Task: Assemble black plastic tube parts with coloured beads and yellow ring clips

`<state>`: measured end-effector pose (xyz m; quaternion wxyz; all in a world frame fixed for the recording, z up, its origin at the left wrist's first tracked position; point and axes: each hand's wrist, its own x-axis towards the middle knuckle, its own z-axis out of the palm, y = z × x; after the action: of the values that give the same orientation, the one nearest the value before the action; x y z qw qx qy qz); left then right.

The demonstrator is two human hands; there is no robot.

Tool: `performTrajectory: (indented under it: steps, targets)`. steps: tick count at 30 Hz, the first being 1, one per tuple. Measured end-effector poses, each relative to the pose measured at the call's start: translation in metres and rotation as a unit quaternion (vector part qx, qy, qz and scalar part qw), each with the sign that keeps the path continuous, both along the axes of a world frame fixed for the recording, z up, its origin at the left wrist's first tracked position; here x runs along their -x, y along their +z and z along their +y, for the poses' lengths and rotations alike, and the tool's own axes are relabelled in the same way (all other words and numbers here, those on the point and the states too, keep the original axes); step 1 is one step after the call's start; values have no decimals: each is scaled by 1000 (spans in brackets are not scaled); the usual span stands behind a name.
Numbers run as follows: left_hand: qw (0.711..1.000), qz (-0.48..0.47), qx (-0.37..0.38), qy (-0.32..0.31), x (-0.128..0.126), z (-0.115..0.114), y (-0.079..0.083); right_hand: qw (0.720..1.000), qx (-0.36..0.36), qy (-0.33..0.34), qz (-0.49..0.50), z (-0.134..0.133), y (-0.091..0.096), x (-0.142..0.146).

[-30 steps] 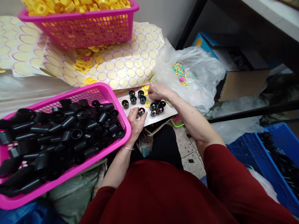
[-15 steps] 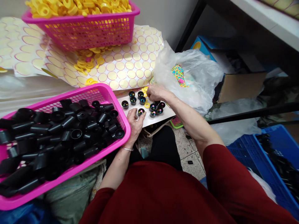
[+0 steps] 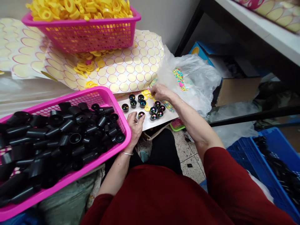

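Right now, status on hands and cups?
Left hand around a beaded black cup. Right hand beside yellow rings, grip hidden. Pink basket crowding left wrist.

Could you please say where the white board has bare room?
Bare patches of the white board lie between the left hand and the five clustered black cups, and between those and its near edge. Crowded: the yellow rings and loose beads by the right hand.
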<state>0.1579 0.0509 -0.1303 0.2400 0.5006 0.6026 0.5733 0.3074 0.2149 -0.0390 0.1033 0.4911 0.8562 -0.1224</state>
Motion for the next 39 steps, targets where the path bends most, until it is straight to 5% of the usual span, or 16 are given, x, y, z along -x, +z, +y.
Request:
performTrajectory:
  steps: [7, 17, 28, 39]
  targets:
    - [1000, 6, 5, 1, 1, -1, 2, 994, 58, 3, 87, -3, -12, -21]
    - [1000, 1, 4, 8, -1, 1, -4, 999, 26, -21, 22, 8, -27, -19]
    - [1000, 20, 2, 4, 0, 1, -3, 975, 26, 116, 186, 11, -44, -31]
    - [1000, 16, -21, 5, 0, 2, -3, 985, 21, 129, 109, 8, -33, -28]
